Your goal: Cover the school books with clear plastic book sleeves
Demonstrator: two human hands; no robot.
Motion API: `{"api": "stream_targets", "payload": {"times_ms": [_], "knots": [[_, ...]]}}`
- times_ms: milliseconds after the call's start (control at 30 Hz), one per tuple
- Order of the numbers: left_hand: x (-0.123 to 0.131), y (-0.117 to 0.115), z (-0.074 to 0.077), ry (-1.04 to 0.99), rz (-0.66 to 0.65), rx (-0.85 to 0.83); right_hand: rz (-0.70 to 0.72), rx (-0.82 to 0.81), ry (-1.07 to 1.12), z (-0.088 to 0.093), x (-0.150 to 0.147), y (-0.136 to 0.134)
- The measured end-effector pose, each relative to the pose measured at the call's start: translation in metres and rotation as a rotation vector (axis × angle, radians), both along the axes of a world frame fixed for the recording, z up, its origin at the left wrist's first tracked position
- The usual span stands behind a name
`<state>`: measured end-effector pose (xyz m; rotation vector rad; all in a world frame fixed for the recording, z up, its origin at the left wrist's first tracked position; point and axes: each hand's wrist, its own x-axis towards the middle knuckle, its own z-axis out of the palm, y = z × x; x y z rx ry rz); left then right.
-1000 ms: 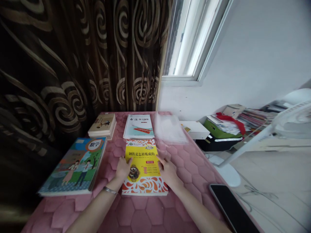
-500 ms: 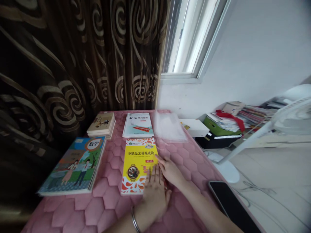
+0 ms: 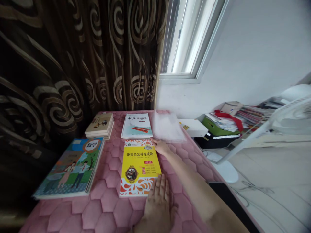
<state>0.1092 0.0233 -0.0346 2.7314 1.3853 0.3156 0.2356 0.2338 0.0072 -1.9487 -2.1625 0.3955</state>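
A yellow book (image 3: 139,166) with red-and-white borders lies flat in the middle of the pink quilted table (image 3: 109,207). My left hand (image 3: 157,202) lies flat and open at the near side, its fingertips on the book's lower right corner. My right hand (image 3: 160,147) reaches across to the book's upper right corner, fingers laid against it and holding nothing. It sits just below a stack of clear plastic sleeves (image 3: 167,128). My right forearm crosses the table's right side.
A white-and-teal book (image 3: 137,125), a small beige book stack (image 3: 99,125) and a large illustrated textbook (image 3: 70,168) lie around it. A dark phone (image 3: 225,194) sits at the table's right edge, partly under my arm. Curtain behind; white fan and cluttered boxes right.
My right hand slid up the book's right edge to its top corner. My left hand crossed from the book's left side to its lower right corner and lies flat.
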Motion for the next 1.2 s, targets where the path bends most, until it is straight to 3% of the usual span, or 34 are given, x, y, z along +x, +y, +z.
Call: {"api": "stream_targets", "payload": {"times_ms": [167,267,367,500,600,767,833,933,1000,1100,1200], "knots": [[-0.003,0.001,0.001,-0.019,-0.038,-0.049,0.056,0.087,-0.076,0.005,-0.019,-0.044],[-0.004,0.002,0.001,-0.025,-0.021,-0.087,0.204,0.164,-0.112,0.004,-0.033,-0.065],[-0.002,0.002,0.004,-0.036,-0.02,-0.094,0.275,0.15,-0.146,0.0,-0.036,-0.058],[-0.003,-0.001,0.008,-0.044,-0.042,-0.069,0.131,0.029,-0.187,-0.002,-0.028,-0.022],[-0.015,-0.004,0.006,-0.061,-0.061,-0.085,0.088,0.042,-0.206,0.0,-0.025,-0.006],[-0.049,-0.008,0.002,-0.069,-0.052,-0.095,0.066,0.119,-0.222,0.003,-0.036,-0.026],[-0.056,-0.007,0.001,-0.071,-0.081,-0.1,0.208,0.146,-0.191,0.0,-0.049,-0.048],[-0.055,-0.007,-0.002,-0.073,-0.054,-0.15,0.665,0.144,-0.047,-0.008,-0.072,-0.078],[-0.05,-0.008,-0.007,-0.066,-0.024,-0.167,0.877,0.125,0.022,-0.009,-0.086,-0.085],[-0.045,-0.01,-0.014,-0.05,0.002,-0.113,0.947,0.086,0.022,-0.004,-0.099,-0.063],[-0.046,-0.011,-0.018,-0.025,0.003,-0.042,0.788,0.024,-0.069,0.006,-0.106,-0.021]]}}
